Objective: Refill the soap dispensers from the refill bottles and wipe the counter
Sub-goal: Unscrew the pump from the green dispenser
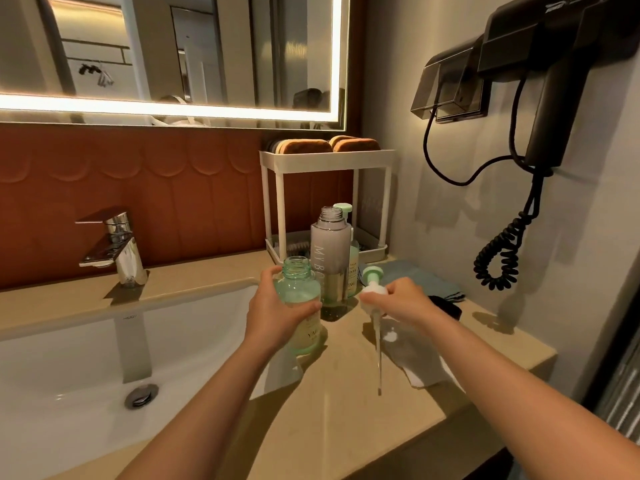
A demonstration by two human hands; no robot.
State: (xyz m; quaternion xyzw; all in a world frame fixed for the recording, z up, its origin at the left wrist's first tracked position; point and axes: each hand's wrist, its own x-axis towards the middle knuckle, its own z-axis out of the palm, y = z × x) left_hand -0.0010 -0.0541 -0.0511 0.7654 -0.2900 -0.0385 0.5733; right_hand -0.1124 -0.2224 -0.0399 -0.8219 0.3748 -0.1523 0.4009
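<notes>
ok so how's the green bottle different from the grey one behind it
The green bottle is short and see-through; the grey bottle is taller and mostly opaque. The left hand grips the green bottle, while the grey bottle stands free on the counter. Both have open, uncapped necks.
</notes>
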